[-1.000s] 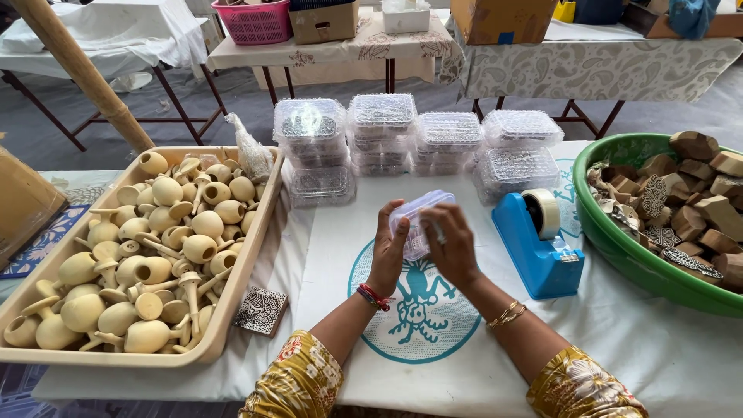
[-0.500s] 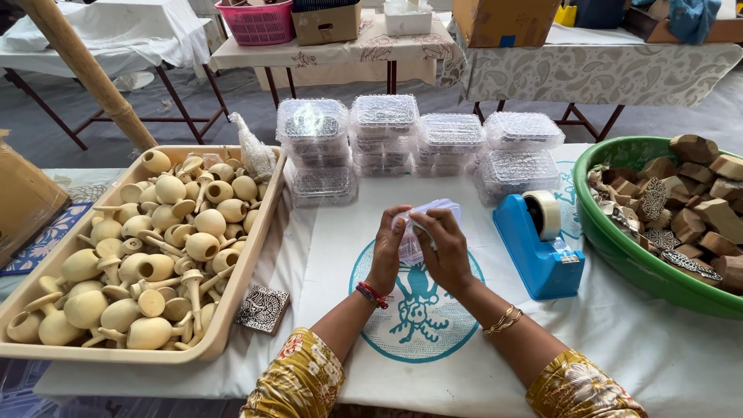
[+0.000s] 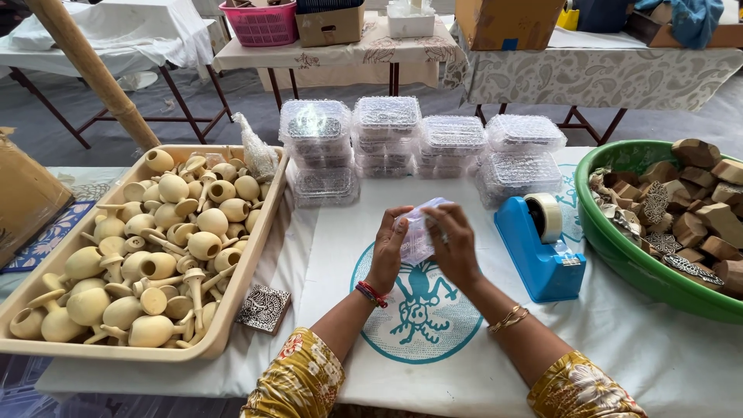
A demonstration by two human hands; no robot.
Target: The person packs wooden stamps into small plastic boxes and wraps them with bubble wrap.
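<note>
Since the earlier frames, both hands had drawn a little nearer the body and slightly lower over the cloth, and the small bubble-wrapped bundle (image 3: 419,234) had turned so that more of its pale, lilac-tinged wrapping showed between them. The left hand (image 3: 389,249) was curled, its fingers (image 3: 402,220) pressed against the bundle's left side, a red thread bracelet at the wrist. The right hand (image 3: 454,246) was likewise closed around the bundle from the right, its fingertips (image 3: 433,219) pinching the top edge of the wrap, gold bangles showing on the forearm. The bundle was held up off the white tablecloth (image 3: 658,356), above the teal printed round emblem (image 3: 422,325); what lay inside the wrap could not be made out. Just to the right of the hands stood the blue tape dispenser (image 3: 534,251) with its roll of clear tape. Beyond the hands sat stacks of clear plastic lidded boxes (image 3: 387,139) lined with bubble wrap. To the left lay the long beige tray (image 3: 232,310), full of pale unpainted wooden turned pieces (image 3: 174,232), with a small dark carved wooden printing block (image 3: 263,307) on the cloth beside its near corner. At the far right, the green plastic basin (image 3: 619,255) held more carved wooden blocks (image 3: 696,209).
</note>
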